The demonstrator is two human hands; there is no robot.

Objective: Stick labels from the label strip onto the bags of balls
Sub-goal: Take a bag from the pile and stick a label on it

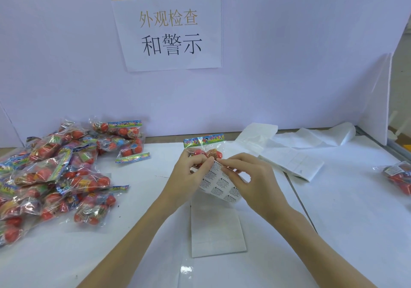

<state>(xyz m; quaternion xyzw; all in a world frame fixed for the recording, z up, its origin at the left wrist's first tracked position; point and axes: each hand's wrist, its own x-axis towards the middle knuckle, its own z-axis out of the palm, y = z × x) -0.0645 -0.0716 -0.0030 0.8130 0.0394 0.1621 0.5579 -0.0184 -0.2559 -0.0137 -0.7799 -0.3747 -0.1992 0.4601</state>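
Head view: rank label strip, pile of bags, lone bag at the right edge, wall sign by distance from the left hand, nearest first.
1. label strip: pinched at its top edge by the left hand, centre.
2. pile of bags: on the table to the left.
3. wall sign: up on the back panel.
4. lone bag: far right table edge.

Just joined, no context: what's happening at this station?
A person is labelling bags of balls. Both the left hand and right hand hold the label strip over one bag, fingers pinching at a label's corner. A pile of bags waits on the left; one labelled bag lies far right.
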